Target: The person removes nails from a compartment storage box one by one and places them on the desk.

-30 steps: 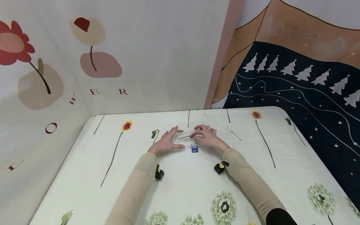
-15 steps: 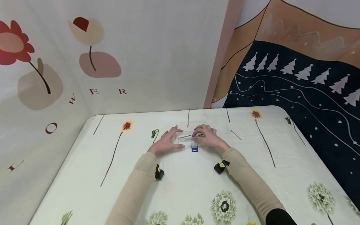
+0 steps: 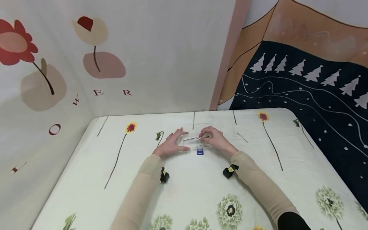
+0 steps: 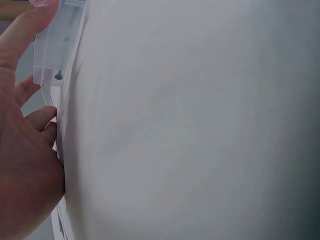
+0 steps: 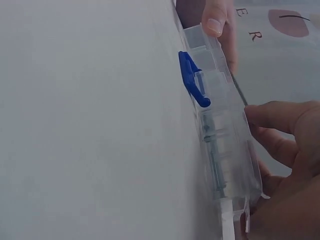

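- The clear plastic box [image 3: 195, 142] lies flat on the flower-print tablecloth [image 3: 187, 182], toward the table's 12 o'clock edge, with both hands on it.
- Its blue latch [image 3: 200, 152] sits on the near wall, at the box's 6 o'clock; the right wrist view shows the latch [image 5: 192, 80] standing out from the clear side.
- The left hand [image 3: 172, 144] rests at the box's 9 o'clock, fingers straight and spread, thumb along the near wall and fingertips [image 4: 30, 20] against the plastic.
- The right hand [image 3: 215, 140] sits at the box's 3 o'clock, fingers curled, pinching a thin metal rod [image 3: 192, 138] that lies across the box's top.
- The rod looks like a slim tool, though the head view is too small to tell which kind.
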Motion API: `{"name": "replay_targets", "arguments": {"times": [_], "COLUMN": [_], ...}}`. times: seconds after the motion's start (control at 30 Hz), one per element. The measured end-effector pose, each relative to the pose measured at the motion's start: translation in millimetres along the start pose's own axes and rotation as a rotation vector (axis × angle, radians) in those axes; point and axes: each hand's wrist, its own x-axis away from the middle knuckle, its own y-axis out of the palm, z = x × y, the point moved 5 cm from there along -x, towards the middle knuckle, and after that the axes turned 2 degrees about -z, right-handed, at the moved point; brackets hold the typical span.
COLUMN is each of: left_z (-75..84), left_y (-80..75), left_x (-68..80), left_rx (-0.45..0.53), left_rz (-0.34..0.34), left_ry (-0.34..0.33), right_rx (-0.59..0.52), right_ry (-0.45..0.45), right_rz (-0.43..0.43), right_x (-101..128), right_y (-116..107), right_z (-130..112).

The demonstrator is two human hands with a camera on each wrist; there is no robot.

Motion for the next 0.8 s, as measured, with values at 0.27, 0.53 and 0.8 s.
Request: {"name": "replay_targets", "arguments": {"times": [0.27,0.53,0.8], "left_z": [-1.8,-2.4,-0.9], "left_y": [2.1,0.9,0.9], "left_x": [-0.8,-0.1,-1.0], "left_rx": [-0.009,-0.011,-0.018], "left_rz": [-0.001,-0.005,-0.006], "left_ry": [0.007,0.010,0.017], "right_rx": [-0.099,-0.108,-0.154], "right_ry": [0.026,-0.044,-0.077], "right_rz": [0.079,0.144,0.162], "right_x": [10,15,28], "right_y": [-12,-22,-35], "right_z": [2,1,-11]}}
